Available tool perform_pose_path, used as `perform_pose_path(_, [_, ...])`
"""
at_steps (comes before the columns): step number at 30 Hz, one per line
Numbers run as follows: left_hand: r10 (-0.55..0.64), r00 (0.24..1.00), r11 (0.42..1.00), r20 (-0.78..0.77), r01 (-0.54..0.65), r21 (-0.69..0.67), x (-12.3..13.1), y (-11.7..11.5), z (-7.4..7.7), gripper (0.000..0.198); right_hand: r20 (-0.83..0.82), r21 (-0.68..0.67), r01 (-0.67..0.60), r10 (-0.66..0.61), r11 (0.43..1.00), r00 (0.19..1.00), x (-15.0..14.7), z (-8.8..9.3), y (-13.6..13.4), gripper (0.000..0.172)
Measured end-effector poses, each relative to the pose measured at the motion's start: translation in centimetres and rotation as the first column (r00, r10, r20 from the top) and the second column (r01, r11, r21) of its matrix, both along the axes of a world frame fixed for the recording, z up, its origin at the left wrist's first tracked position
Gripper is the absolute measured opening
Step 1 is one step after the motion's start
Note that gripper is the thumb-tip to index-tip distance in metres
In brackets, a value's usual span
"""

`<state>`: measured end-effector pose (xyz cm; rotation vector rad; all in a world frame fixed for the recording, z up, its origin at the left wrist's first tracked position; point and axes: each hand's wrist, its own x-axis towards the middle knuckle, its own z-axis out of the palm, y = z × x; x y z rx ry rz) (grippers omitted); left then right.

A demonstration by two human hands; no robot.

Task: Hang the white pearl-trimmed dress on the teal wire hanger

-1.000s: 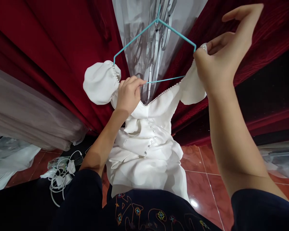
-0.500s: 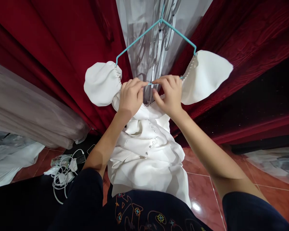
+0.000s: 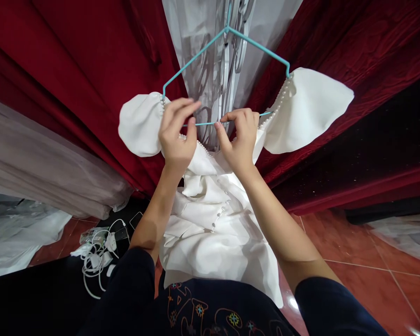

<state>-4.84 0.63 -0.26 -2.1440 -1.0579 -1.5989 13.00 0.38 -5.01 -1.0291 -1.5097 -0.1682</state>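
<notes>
A white dress (image 3: 213, 224) with puffed sleeves and a pearl-trimmed neckline hangs on a turquoise wire hanger (image 3: 227, 46) in front of me. My left hand (image 3: 177, 135) is at the neckline beside the left sleeve, its fingers pinched on the pearl edge just under the hanger's bottom bar. My right hand (image 3: 240, 140) pinches that bottom bar near its middle, with the neckline cloth under its palm. The dress's skirt falls down toward my lap.
Dark red velvet curtains (image 3: 73, 70) hang behind on both sides, with a grey patterned sheer (image 3: 224, 79) between them. A tangle of white cables and chargers (image 3: 98, 252) lies on the red tiled floor (image 3: 353, 247) at lower left. Pale fabric (image 3: 21, 228) is piled at far left.
My right hand let go of the right sleeve and came down to the hanger's bottom bar. My left hand shifted slightly left along the neckline. The right sleeve now hangs puffed out.
</notes>
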Motion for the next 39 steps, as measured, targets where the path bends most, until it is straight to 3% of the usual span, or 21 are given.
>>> perform_pose_path(2, [0.125, 0.990, 0.972, 0.068, -0.136, 0.192, -1.1, 1.1, 0.4, 0.030, 0.000, -0.028, 0.002, -0.002, 1.000, 1.000, -0.2, 0.1, -0.3, 0.031])
perform_pose_path(4, [0.175, 0.979, 0.952, 0.101, -0.195, 0.238, -2.4, 2.5, 0.9, 0.034, 0.005, -0.049, 0.005, -0.005, 0.999, 1.000, 0.0, 0.2, -0.4, 0.033])
perform_pose_path(7, [0.072, 0.991, 0.996, 0.112, -0.077, 0.039, -4.0, 4.1, 1.3, 0.028, 0.015, -0.072, 0.013, -0.012, 0.997, 1.000, 0.7, 0.3, -0.2, 0.034])
perform_pose_path(9, [-0.023, 0.989, 0.994, 0.145, 0.038, -0.099, -4.6, 4.4, 1.5, 0.025, 0.020, -0.081, 0.020, -0.019, 0.997, 1.000, 1.2, 0.3, -0.1, 0.034])
perform_pose_path(12, [-0.057, 0.969, 0.982, 0.238, 0.098, -0.162, -5.5, 4.5, 2.0, 0.025, 0.026, -0.077, 0.014, -0.012, 0.997, 1.000, 1.7, 0.3, 0.0, 0.035])
perform_pose_path(15, [-0.042, 0.932, 0.984, 0.359, 0.101, -0.147, -7.7, 5.4, 2.0, 0.028, 0.016, -0.089, -0.008, 0.010, 0.996, 1.000, 1.6, 0.4, -0.1, 0.035])
perform_pose_path(18, [0.034, 0.892, 0.992, 0.450, 0.025, -0.126, -10.9, 6.9, 1.0, 0.033, -0.004, -0.108, -0.017, 0.016, 0.994, 1.000, 1.1, 0.5, -0.1, 0.036])
perform_pose_path(20, [0.105, 0.887, 0.976, 0.449, -0.005, -0.220, -12.6, 7.3, -0.1, 0.037, -0.008, -0.104, -0.005, 0.004, 0.995, 1.000, 0.7, 0.5, 0.1, 0.037])
perform_pose_path(22, [0.141, 0.919, 0.917, 0.368, 0.019, -0.399, -13.1, 6.7, -1.1, 0.036, 0.005, -0.097, 0.018, -0.018, 0.995, 1.000, 0.6, 0.4, 0.3, 0.039])
perform_pose_path(24, [0.097, 0.950, 0.833, 0.298, 0.086, -0.546, -12.5, 5.2, -1.9, 0.029, 0.020, -0.096, 0.043, -0.041, 0.994, 0.999, 0.7, 0.3, 0.6, 0.042])
perform_pose_path(26, [0.021, 0.947, 0.772, 0.321, 0.189, -0.607, -11.0, 3.1, -2.4, 0.019, 0.024, -0.103, 0.049, -0.047, 0.993, 0.999, 1.0, 0.2, 0.7, 0.043])
perform_pose_path(30, [-0.045, 0.914, 0.725, 0.403, 0.307, -0.616, -7.6, -1.2, -2.2, 0.018, -0.012, -0.127, 0.012, -0.014, 0.992, 1.000, 1.0, 0.1, 0.6, 0.044])
perform_pose_path(33, [-0.141, 0.950, 0.771, 0.280, 0.282, -0.570, -5.5, -3.5, -1.2, 0.023, -0.034, -0.132, -0.009, 0.005, 0.991, 0.999, 0.5, 0.2, 0.4, 0.045])
perform_pose_path(35, [-0.172, 0.973, 0.864, 0.152, 0.223, -0.451, -4.3, -4.1, -0.3, 0.028, -0.031, -0.118, 0.004, -0.008, 0.993, 0.999, 0.3, 0.3, 0.3, 0.043])
perform_pose_path(37, [-0.141, 0.989, 0.940, 0.037, 0.145, -0.310, -3.3, -3.9, 0.5, 0.032, -0.017, -0.095, 0.026, -0.027, 0.995, 0.999, 0.2, 0.3, 0.3, 0.040])
perform_pose_path(39, [-0.118, 0.992, 0.966, -0.045, 0.104, -0.237, -2.4, -3.1, 0.8, 0.037, -0.002, -0.075, 0.031, -0.031, 0.997, 1.000, 0.2, 0.3, 0.2, 0.037])
